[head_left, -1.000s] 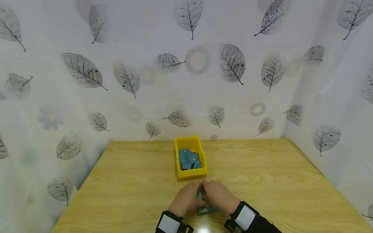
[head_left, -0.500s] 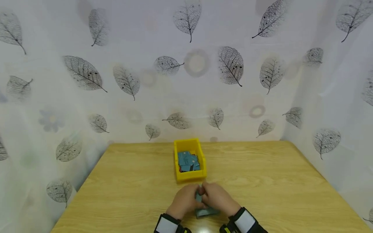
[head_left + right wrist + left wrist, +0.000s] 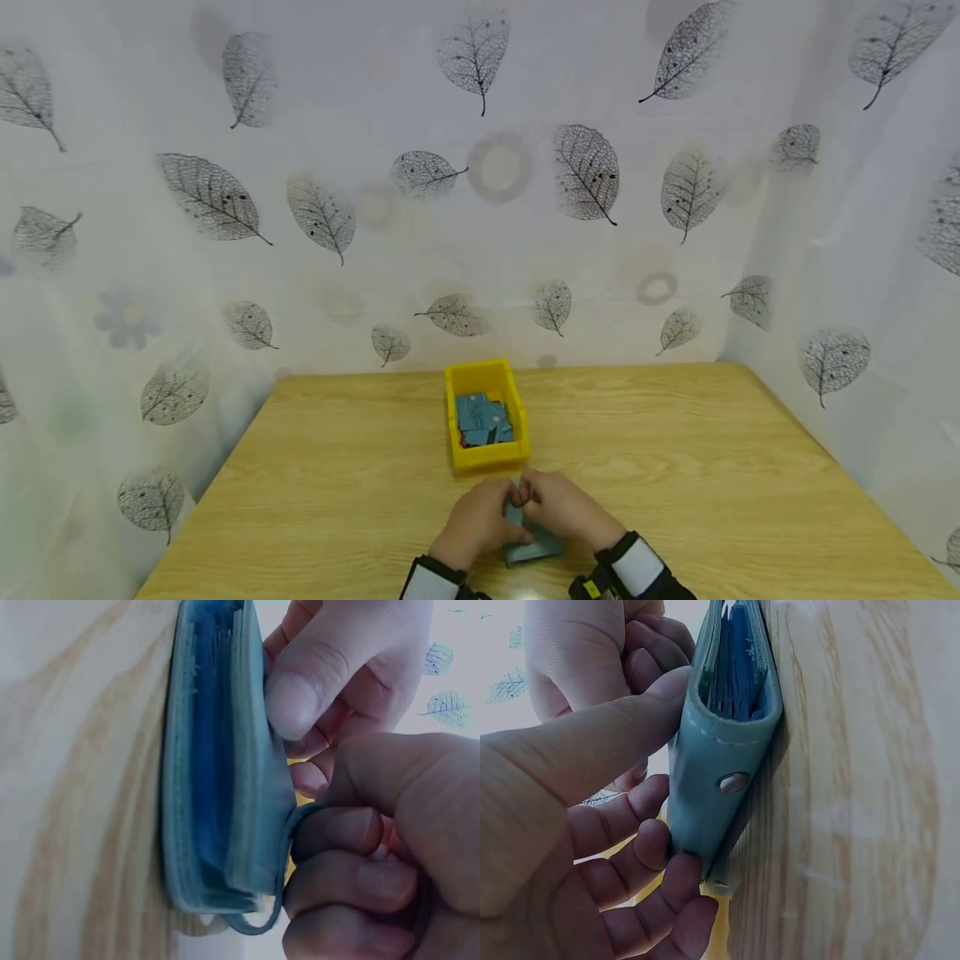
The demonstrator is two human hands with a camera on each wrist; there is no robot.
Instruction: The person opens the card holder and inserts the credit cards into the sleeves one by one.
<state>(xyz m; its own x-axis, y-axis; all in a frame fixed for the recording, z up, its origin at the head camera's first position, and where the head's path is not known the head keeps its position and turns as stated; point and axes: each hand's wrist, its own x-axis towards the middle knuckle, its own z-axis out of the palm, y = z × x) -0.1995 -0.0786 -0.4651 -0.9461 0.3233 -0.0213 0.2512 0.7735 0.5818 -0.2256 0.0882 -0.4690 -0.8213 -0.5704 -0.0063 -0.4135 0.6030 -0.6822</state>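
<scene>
A teal leather wallet [image 3: 536,552] lies on the table, under and between the two hands in the head view. Its stitched edge carries a round metal snap [image 3: 733,782], and layers with a blue lining show inside. My left hand [image 3: 476,518] holds the wallet, its thumb resting on the top cover and fingertips touching the leather in the left wrist view. My right hand [image 3: 566,505] grips a narrow teal strap [image 3: 283,862] in its curled fingers; the strap loops round the wallet's end. Part of the wallet is hidden by the hands.
Just beyond the hands stands a yellow plastic bin [image 3: 491,456] holding several blue card-like pieces [image 3: 483,419]. The wooden table [image 3: 345,467] meets a leaf-print curtain [image 3: 360,275] at the back and sides.
The hands have shifted only slightly, and more of the wallet's top shows between them. The head view has tilted up a little. Both hands stay on the wallet.
</scene>
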